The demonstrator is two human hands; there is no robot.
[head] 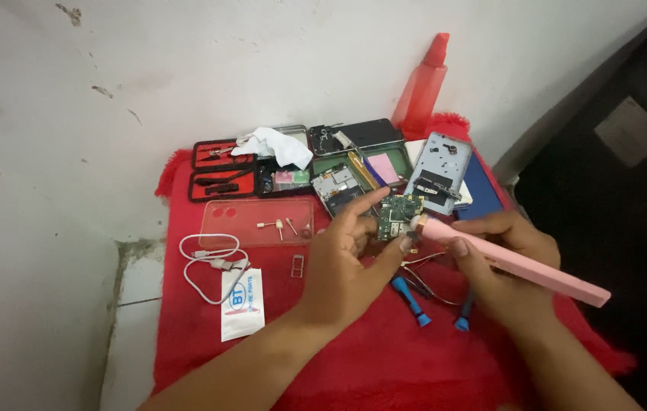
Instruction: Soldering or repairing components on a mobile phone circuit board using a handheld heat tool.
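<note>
My left hand (pixel 342 262) pinches one green circuit board (pixel 398 215) above the red cloth (pixel 384 358); my right hand (pixel 502 262) grips one pink tool (pixel 517 262), its tip at the board. Two blue-handled tools (pixel 412 299) lie beneath, one white cable (pixel 205 266) lies left.

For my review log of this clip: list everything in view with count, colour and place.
circuit board: 1, green, pinched in left hand
pink tool: 1, in right hand, tip at board
red cloth: 1, under everything
spray bottle: 1, red, by wall
clear phone case: 1, left of centre
white cable: 1, left
sachet: 1, white and blue, front left
blue-handled tools: 2, below hands
grey phone frame: 1, back right
white tissue: 1, back
left hand: holding board
right hand: gripping tool
</note>
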